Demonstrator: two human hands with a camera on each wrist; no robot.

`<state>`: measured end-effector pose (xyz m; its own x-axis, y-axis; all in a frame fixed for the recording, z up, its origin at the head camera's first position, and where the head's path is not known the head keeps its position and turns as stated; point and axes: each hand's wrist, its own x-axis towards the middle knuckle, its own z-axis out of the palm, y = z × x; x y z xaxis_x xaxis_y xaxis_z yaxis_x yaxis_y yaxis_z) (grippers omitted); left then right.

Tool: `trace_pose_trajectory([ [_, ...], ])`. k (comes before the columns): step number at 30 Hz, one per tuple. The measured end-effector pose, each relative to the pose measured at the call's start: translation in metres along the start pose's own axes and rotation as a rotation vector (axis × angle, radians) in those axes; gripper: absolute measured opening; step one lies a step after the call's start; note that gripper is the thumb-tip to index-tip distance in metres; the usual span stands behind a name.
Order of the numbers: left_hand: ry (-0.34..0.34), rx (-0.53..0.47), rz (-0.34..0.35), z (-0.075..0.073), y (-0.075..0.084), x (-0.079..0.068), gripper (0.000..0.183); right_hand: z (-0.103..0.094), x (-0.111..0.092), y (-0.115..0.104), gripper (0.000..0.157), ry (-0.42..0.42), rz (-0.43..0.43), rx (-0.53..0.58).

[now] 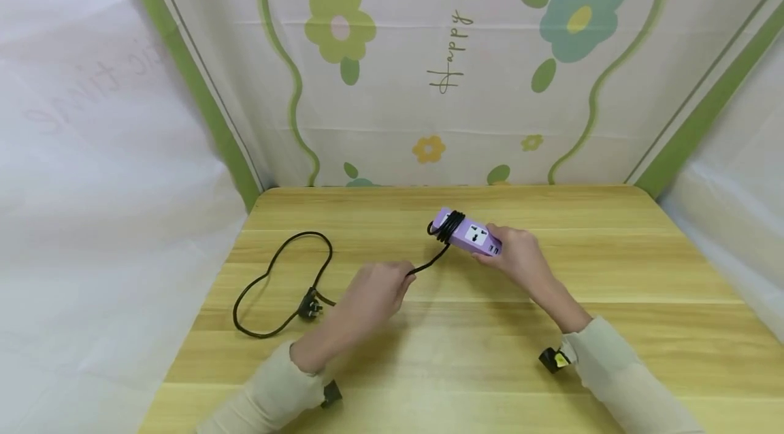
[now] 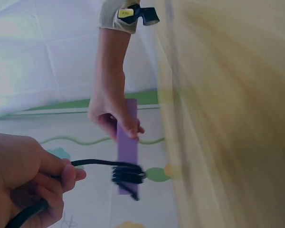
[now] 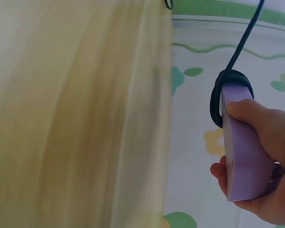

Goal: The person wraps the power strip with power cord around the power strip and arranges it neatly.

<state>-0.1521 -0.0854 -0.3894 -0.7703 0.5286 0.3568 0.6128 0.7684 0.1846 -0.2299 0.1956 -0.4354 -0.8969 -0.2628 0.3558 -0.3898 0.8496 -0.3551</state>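
A purple power strip (image 1: 476, 233) with white socket faces is held up over the table by my right hand (image 1: 517, 254), which grips its near end between thumb and fingers. Several turns of black cord (image 1: 450, 226) wrap round the strip's far end. From that coil the cord runs to my left hand (image 1: 376, 291), whose fingers pinch it. In the left wrist view, the cord passes between thumb and fingers of the left hand (image 2: 33, 180) and out below. The rest of the cord loops on the table at the left, beside its black plug (image 1: 310, 305).
The wooden table (image 1: 490, 366) reaches back to a white curtain (image 1: 392, 94) printed with flowers, and white sheets (image 1: 92, 182) hang at both sides. A small black camera (image 1: 554, 360) is strapped to each wrist over pale sleeves.
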Motion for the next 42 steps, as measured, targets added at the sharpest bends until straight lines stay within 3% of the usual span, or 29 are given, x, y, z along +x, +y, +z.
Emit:
trace_pose_trajectory([
  [6, 0.105, 0.326, 0.173, -0.019, -0.008, 0.011, 0.003, 0.012, -0.014, -0.017, 0.06, -0.079, -0.119, -0.053],
  [8, 0.134, 0.381, 0.236, -0.026, -0.01, 0.016, 0.008, 0.015, -0.019, -0.026, 0.061, -0.116, -0.145, -0.039],
  [11, 0.144, 0.403, 0.336, -0.032, -0.015, 0.025, 0.012, 0.018, -0.028, -0.037, 0.06, -0.147, -0.195, -0.048],
  [15, 0.131, 0.376, 0.472, -0.032, -0.027, 0.039, 0.003, 0.017, -0.039, -0.049, 0.059, -0.155, -0.3, -0.077],
  [21, 0.052, 0.242, 0.618, -0.022, -0.053, 0.055, 0.004, 0.001, -0.058, -0.068, 0.059, -0.202, -0.43, 0.011],
  [24, 0.006, 0.145, 0.62, -0.012, -0.064, 0.057, 0.011, -0.012, -0.063, -0.074, 0.059, -0.191, -0.461, 0.093],
  [27, -0.026, -0.002, 0.581, 0.0, -0.07, 0.053, 0.017, -0.025, -0.065, -0.075, 0.058, -0.154, -0.484, 0.202],
  [31, -0.094, -0.256, 0.538, 0.017, -0.069, 0.048, 0.024, -0.036, -0.064, -0.071, 0.056, -0.081, -0.54, 0.336],
  [34, -0.134, -0.378, 0.508, 0.025, -0.065, 0.046, 0.025, -0.039, -0.063, -0.067, 0.055, -0.018, -0.569, 0.377],
  [37, -0.127, -0.418, 0.44, 0.031, -0.061, 0.042, 0.019, -0.045, -0.059, -0.062, 0.055, 0.016, -0.528, 0.4],
  [42, -0.108, -0.355, 0.291, 0.037, -0.053, 0.027, 0.011, -0.057, -0.053, -0.051, 0.059, 0.019, -0.351, 0.401],
])
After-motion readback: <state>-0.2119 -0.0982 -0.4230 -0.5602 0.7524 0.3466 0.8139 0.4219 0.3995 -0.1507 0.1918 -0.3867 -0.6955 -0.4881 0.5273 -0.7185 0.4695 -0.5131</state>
